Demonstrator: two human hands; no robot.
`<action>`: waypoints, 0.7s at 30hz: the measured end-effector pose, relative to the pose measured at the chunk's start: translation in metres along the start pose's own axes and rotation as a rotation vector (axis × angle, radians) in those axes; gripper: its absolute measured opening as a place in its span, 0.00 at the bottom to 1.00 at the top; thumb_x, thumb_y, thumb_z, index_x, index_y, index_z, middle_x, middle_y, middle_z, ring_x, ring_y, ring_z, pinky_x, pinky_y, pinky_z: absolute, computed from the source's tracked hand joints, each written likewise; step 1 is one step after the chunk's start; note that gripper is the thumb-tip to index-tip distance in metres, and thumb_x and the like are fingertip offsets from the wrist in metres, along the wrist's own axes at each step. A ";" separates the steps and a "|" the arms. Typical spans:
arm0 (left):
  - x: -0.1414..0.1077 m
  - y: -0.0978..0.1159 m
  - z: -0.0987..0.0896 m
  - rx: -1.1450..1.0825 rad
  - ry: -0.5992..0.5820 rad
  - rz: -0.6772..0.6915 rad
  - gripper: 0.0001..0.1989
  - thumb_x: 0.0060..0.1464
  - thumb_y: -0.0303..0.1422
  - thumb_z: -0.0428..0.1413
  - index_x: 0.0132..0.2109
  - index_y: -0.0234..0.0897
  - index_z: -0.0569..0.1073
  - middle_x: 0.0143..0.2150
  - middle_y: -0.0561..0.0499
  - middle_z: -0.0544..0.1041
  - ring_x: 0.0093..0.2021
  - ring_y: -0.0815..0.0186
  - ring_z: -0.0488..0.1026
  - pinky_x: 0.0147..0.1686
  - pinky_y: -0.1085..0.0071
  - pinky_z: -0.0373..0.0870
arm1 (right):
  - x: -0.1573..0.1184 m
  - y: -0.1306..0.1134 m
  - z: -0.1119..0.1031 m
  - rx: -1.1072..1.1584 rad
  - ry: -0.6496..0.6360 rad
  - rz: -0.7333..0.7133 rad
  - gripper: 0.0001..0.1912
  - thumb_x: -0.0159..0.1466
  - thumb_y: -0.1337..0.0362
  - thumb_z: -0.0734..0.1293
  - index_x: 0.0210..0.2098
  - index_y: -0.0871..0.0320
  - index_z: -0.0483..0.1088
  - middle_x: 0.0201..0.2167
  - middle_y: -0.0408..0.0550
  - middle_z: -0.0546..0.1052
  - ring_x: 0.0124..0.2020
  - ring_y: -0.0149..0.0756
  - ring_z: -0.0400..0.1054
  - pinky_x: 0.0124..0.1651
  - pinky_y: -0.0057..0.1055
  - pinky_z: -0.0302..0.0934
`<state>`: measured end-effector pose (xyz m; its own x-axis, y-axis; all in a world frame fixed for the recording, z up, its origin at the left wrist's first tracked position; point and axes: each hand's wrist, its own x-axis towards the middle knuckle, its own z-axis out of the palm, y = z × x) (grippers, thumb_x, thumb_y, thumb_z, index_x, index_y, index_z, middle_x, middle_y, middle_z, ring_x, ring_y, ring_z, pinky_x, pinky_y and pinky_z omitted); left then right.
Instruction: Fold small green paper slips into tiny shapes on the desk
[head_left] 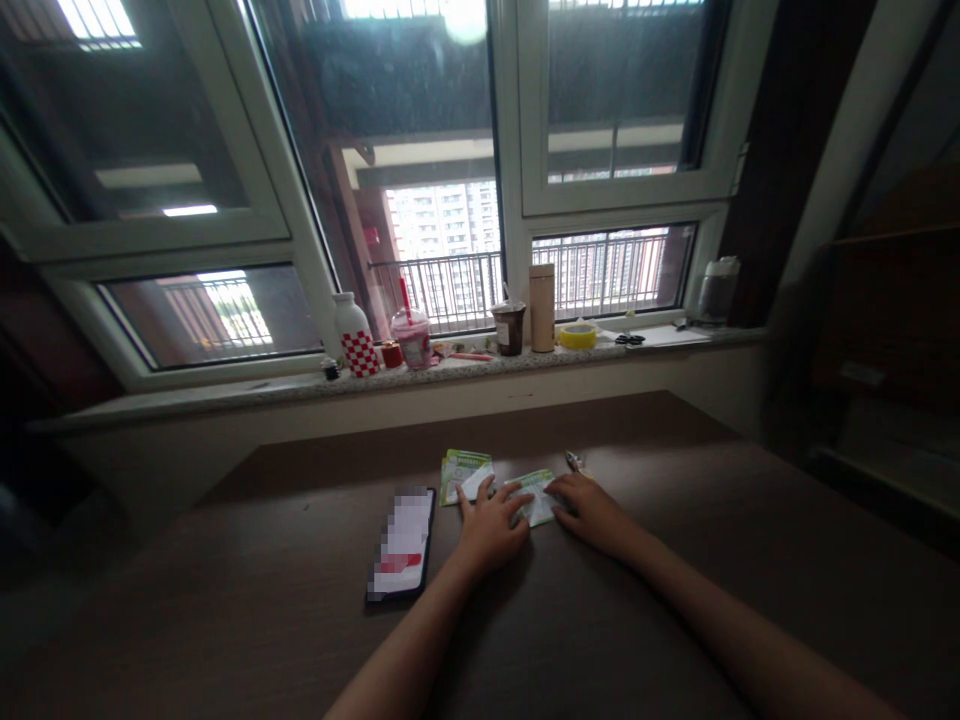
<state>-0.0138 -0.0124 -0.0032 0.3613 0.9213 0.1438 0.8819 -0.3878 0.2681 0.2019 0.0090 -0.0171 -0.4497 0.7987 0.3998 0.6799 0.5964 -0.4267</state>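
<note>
Two flat green-and-white packets or cards lie side by side on the brown table. My left hand (pixel 491 528) has its fingers spread, reaching over the edges of both the left green-and-white packet (pixel 463 466) and the right green-and-white packet (pixel 538 508). At the right packet's right edge rests my right hand (pixel 594 510), thumb and forefinger apart, fingertips touching it. A small shiny object (pixel 574 462) sits just beyond my right hand, too small to name. Left of my left hand lies a phone (pixel 405 535) with its screen lit and partly pixelated.
The table (pixel 300 500) ends before a window sill (pixel 300 385). On the sill stand a checkered bottle (pixel 358 338), a pink drink cup (pixel 412 338), a dark drink cup (pixel 509 328), a tan flask (pixel 541 308), yellow tape (pixel 577 336), scissors (pixel 630 339) and a clear jug (pixel 718 292).
</note>
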 end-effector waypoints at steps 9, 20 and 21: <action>0.002 -0.002 0.001 -0.058 0.001 0.004 0.24 0.53 0.52 0.55 0.57 0.57 0.70 0.65 0.54 0.66 0.69 0.43 0.48 0.59 0.26 0.24 | -0.002 -0.002 -0.011 0.021 -0.069 -0.049 0.18 0.58 0.60 0.70 0.48 0.57 0.75 0.47 0.53 0.74 0.51 0.45 0.66 0.58 0.42 0.59; 0.002 -0.004 0.003 -0.095 0.037 0.005 0.20 0.56 0.51 0.53 0.54 0.56 0.72 0.64 0.54 0.68 0.68 0.44 0.49 0.59 0.27 0.24 | -0.002 0.002 -0.009 0.043 -0.049 -0.072 0.16 0.58 0.60 0.70 0.46 0.55 0.76 0.46 0.52 0.74 0.49 0.43 0.67 0.56 0.41 0.60; 0.003 -0.003 0.003 -0.098 0.036 0.001 0.20 0.57 0.51 0.53 0.54 0.56 0.73 0.64 0.53 0.68 0.68 0.45 0.50 0.59 0.27 0.24 | -0.002 0.003 -0.008 0.049 -0.042 -0.078 0.14 0.59 0.60 0.70 0.45 0.55 0.76 0.45 0.52 0.74 0.49 0.42 0.67 0.55 0.41 0.61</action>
<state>-0.0150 -0.0086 -0.0069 0.3494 0.9199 0.1778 0.8470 -0.3913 0.3598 0.2097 0.0086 -0.0133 -0.5250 0.7517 0.3991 0.6129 0.6593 -0.4355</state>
